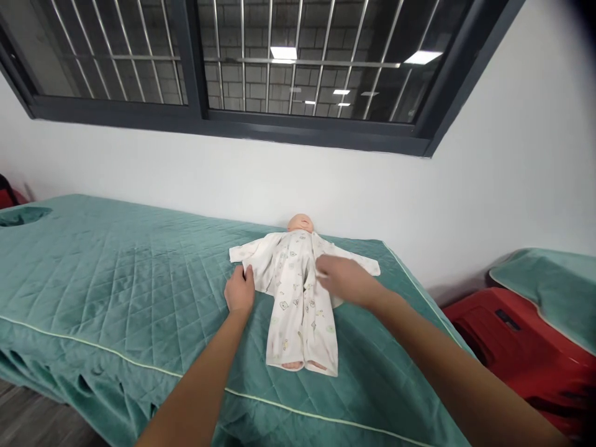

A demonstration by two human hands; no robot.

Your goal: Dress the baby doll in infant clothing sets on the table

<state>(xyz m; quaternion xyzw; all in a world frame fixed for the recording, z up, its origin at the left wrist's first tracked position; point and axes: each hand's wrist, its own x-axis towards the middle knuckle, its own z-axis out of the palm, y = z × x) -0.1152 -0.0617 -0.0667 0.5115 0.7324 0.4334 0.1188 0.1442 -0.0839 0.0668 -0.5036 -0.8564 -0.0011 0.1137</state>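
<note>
A baby doll (300, 223) lies on its back on the green quilted bed cover (186, 279), head toward the wall. It wears white printed clothes (291, 273) with long sleeves spread to both sides and long trouser legs; its feet show slightly at the hems. My left hand (240, 289) pinches the edge of a loose white flap at the garment's left side, below the sleeve. Over the garment's right side is my right hand (342, 278), its fingers curled together at the cloth near the doll's waist; what they hold is blurred.
Behind the bed stands a white wall (186, 171) with a dark-framed barred window (307, 127) above. To the right are a red plastic object (507, 335) and another green cover (549, 279). The bed has a face hole (25, 215) at far left.
</note>
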